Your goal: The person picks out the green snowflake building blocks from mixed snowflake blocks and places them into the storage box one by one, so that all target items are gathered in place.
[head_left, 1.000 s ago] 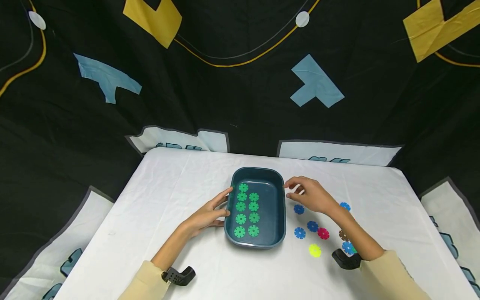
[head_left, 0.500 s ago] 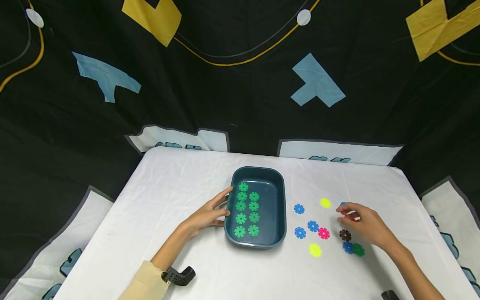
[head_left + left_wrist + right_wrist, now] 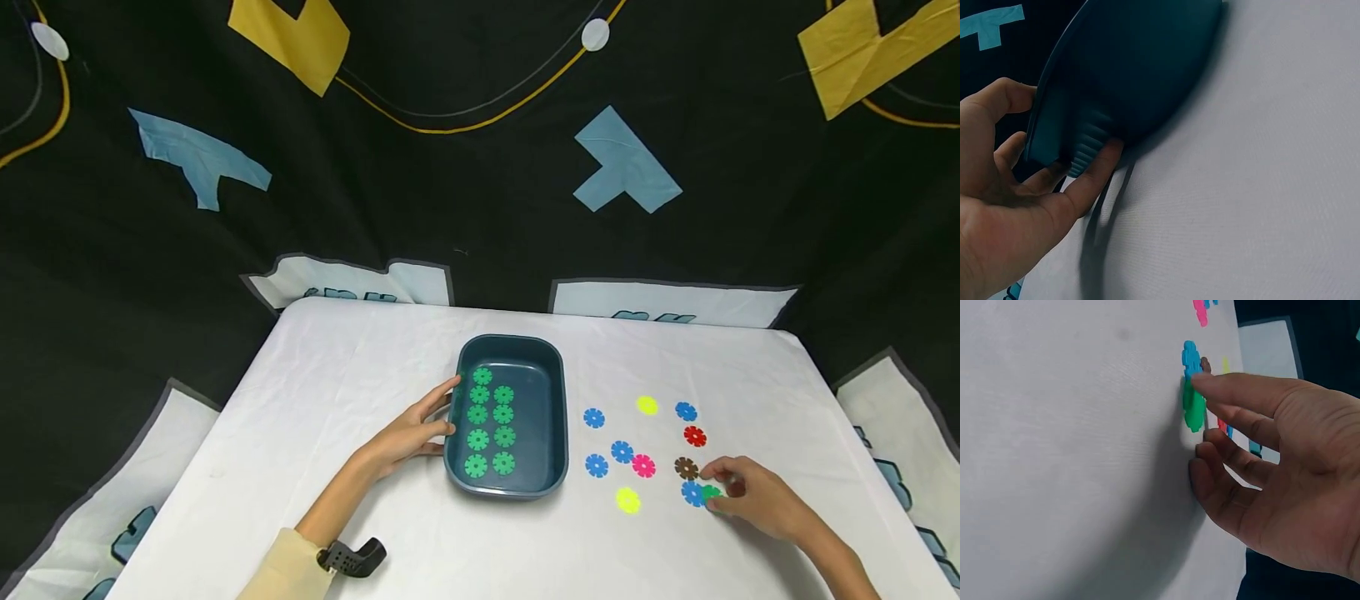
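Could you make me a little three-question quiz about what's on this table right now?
1. True or false: the left hand rests against the side of the dark teal tray.
2. How many green discs lie inside the tray? A) six B) ten C) fourteen
3. Fill in: the right hand reaches for the loose ______ disc beside a blue disc.

Key: 1. true. 2. B, in two rows of five. 3. green; the fingertips are at it, but no grip shows yet.
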Tool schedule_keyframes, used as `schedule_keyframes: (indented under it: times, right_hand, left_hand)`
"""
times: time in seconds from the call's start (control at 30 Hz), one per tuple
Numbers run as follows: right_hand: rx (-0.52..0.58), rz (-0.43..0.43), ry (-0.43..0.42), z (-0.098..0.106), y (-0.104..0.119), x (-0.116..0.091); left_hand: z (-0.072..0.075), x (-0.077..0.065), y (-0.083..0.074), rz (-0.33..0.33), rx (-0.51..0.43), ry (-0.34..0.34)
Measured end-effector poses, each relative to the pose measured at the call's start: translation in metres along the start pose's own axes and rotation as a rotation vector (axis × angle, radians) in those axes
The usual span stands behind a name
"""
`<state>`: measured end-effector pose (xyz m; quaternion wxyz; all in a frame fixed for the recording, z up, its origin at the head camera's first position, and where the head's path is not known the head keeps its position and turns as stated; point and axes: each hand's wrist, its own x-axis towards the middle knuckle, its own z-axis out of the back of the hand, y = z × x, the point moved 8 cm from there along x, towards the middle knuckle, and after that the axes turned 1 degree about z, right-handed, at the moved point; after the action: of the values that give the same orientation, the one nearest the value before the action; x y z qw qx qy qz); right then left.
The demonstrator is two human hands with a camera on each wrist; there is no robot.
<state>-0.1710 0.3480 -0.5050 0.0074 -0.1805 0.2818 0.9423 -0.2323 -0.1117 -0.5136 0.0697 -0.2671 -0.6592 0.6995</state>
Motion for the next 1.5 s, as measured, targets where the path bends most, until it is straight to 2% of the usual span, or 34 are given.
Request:
schedule_keyframes:
  times: [0.23, 0.6, 0.73, 1.07, 1.37, 1.5]
  right_hand:
    - [-0.005, -0.039, -0.027, -0.002, -0.006, -0.001]
    - [0.065, 0.034, -0.015, -0.001, 0.0, -0.006]
    - [0.108, 0.064, -0.043, 0.006, 0.009, -0.008]
    - [0.224, 0.22, -0.097, 0.017, 0.059, 0.004]
    - [0.202, 0.424, -0.129, 0.016, 0.125, 0.028]
    - [0.213, 0.474, -0.09, 0.009, 0.155, 0.046]
  left_hand:
    - [0.001, -0.001, 0.0, 0.0, 0.002, -0.005]
    - [0.001, -0.001, 0.001, -0.006, 0.009, -0.015]
    - [0.002, -0.001, 0.0, -0.01, 0.011, -0.015]
    - [0.001, 0.001, 0.001, -0.012, -0.001, -0.003]
    - [0.0, 0.0, 0.0, -0.014, -0.005, 0.007]
    - [0.001, -0.001, 0.001, -0.013, -0.002, 0.002]
